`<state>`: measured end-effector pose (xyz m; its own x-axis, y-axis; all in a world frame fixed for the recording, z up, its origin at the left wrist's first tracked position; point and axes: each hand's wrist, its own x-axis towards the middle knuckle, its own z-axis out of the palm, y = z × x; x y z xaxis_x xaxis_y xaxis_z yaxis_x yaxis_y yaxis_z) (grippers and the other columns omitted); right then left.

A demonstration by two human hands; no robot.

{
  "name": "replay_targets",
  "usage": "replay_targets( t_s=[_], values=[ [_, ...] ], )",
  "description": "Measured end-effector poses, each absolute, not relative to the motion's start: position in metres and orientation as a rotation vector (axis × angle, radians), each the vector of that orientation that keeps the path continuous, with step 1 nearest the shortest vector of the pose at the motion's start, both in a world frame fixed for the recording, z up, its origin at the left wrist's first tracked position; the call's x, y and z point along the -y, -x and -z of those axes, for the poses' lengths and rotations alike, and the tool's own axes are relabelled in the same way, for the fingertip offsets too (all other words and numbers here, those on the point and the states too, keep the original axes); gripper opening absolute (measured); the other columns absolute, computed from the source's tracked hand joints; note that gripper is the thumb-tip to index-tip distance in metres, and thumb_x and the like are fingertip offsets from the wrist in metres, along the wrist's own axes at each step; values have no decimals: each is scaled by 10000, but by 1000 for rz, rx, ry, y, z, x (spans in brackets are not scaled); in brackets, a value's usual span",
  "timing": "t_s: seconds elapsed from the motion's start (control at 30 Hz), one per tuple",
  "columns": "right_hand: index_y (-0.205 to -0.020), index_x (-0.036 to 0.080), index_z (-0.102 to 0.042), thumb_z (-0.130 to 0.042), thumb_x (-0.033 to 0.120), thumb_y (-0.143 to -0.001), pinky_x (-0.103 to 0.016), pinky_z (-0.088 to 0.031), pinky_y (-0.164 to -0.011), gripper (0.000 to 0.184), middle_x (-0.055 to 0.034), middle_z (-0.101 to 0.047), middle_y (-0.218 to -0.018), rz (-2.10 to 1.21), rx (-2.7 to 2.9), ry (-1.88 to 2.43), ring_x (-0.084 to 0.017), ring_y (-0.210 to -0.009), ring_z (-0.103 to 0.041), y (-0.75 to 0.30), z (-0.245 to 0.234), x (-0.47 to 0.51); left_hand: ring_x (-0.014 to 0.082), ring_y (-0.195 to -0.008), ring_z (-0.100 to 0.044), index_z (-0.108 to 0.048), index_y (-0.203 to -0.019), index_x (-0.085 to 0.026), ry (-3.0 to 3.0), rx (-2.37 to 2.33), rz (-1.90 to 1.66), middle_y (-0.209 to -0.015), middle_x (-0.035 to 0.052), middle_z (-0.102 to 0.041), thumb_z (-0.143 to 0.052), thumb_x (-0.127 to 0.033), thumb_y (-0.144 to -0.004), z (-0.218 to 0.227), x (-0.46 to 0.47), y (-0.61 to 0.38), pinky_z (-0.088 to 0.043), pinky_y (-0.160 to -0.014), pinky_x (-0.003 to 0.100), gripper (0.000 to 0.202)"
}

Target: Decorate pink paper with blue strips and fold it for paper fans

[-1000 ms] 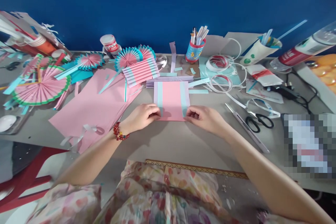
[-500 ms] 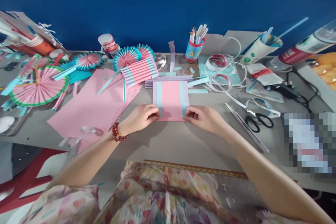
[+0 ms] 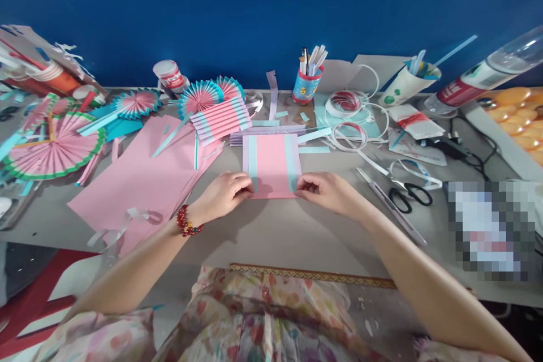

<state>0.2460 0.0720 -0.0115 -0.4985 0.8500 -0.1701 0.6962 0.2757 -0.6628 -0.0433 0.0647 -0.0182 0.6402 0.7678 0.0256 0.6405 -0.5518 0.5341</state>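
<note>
A pink paper sheet (image 3: 271, 164) with light blue and lilac side strips lies flat on the grey table (image 3: 271, 232) in front of me. My left hand (image 3: 227, 193), with a red bead bracelet on the wrist, pinches its near left corner. My right hand (image 3: 324, 191) pinches its near right corner. Both hands have their fingers curled onto the sheet's near edge.
A large pink sheet (image 3: 139, 181) lies at the left, with folded paper fans (image 3: 51, 150) beyond it. A pleated pink stack (image 3: 220, 117), a glue jar (image 3: 167, 74), a pen cup (image 3: 306, 83), tape rings (image 3: 345, 103), black scissors (image 3: 409, 195) and a plastic bottle (image 3: 479, 76) surround the work area.
Hands and sheet keep their pose; only the camera view has shifted slightly, moving everything a little left and down in the picture.
</note>
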Motion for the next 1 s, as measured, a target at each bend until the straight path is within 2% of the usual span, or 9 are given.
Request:
replay_targets(
  t_s=[0.3,1.0],
  values=[
    [-742,213,-602,-550,274,-841,-225,-346,-603,128,37,-597,-679,-1092,2319,1375,-115,-611,-519,-249,10,-73,149,-736,-582,-570,-827,-187,-2379,-1111,-368,-817,-5,-625,-534,-197,-950,17,-64,43,-381,-716,266,128],
    [-750,214,-575,-553,224,-844,-230,-349,-631,98,7,-625,-759,-1006,2416,1321,-135,-695,-550,-248,10,-72,159,-725,-581,-575,-818,-191,-2385,-1100,-368,-808,8,-624,-505,-174,-948,18,-63,42,-389,-701,270,149]
  ],
)
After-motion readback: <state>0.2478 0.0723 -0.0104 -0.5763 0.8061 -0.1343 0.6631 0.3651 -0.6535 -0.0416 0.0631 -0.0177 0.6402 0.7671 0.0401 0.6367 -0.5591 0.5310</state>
